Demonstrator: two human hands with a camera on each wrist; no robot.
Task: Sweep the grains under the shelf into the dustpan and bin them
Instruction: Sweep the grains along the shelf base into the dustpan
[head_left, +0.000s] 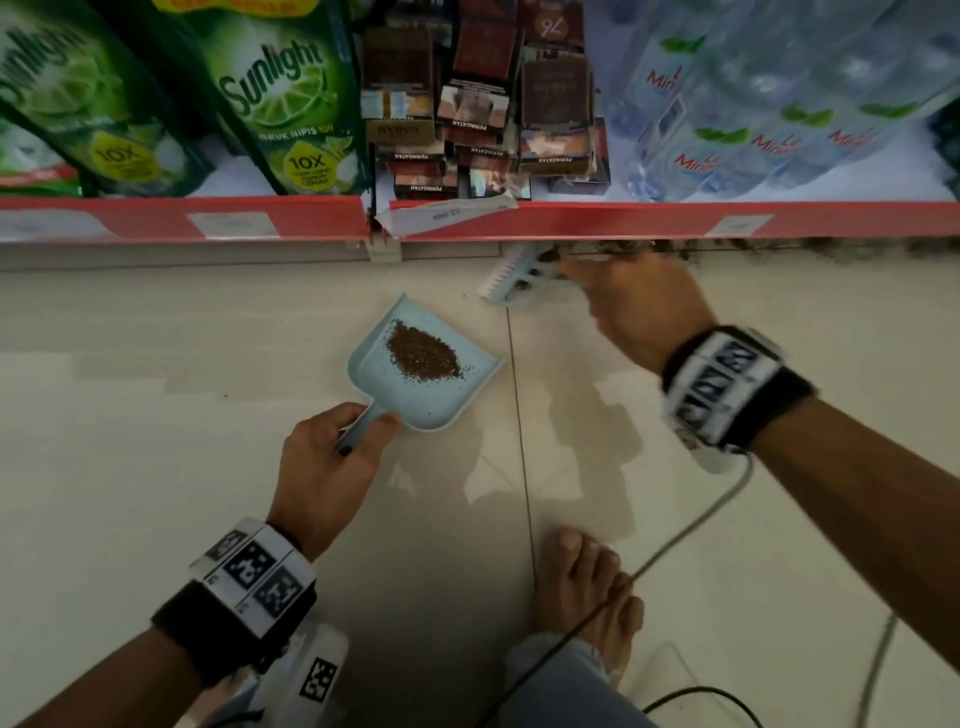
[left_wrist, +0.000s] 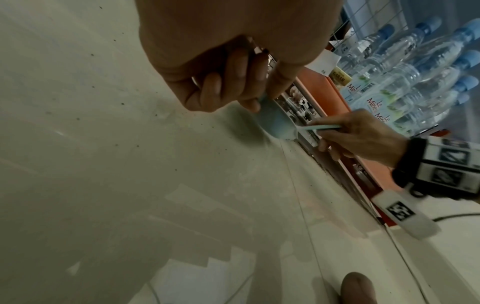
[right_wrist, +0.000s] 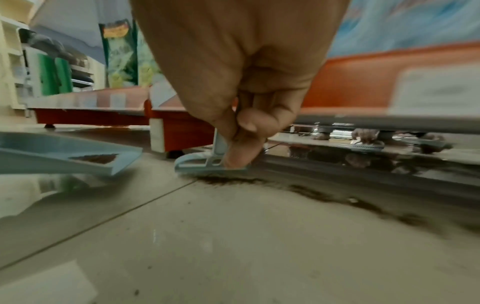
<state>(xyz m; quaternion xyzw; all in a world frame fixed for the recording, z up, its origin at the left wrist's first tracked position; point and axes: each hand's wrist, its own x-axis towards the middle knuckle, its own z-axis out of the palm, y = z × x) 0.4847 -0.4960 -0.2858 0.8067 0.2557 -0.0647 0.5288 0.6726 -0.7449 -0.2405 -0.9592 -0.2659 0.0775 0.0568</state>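
A light blue dustpan (head_left: 441, 395) holds a pile of brown grains (head_left: 423, 353). My left hand (head_left: 353, 436) grips its handle, and in the right wrist view the dustpan (right_wrist: 64, 154) hangs a little above the tiles with its lip raised. My right hand (head_left: 623, 301) pinches a small light blue brush (head_left: 511, 278) at the foot of the shelf. The brush (right_wrist: 210, 164) touches the floor at the left end of a dark trail of grains (right_wrist: 324, 193) that runs right along the shelf base. The dustpan is left of the brush, apart from it.
The shelf's red front edge (head_left: 623, 221) hangs low over the grains. Green soap pouches (head_left: 280, 98), cigarette packs (head_left: 478, 114) and water bottles (head_left: 779, 104) stand on it. My bare foot (head_left: 587, 582) and a black cable (head_left: 675, 540) lie behind on the pale tiled floor.
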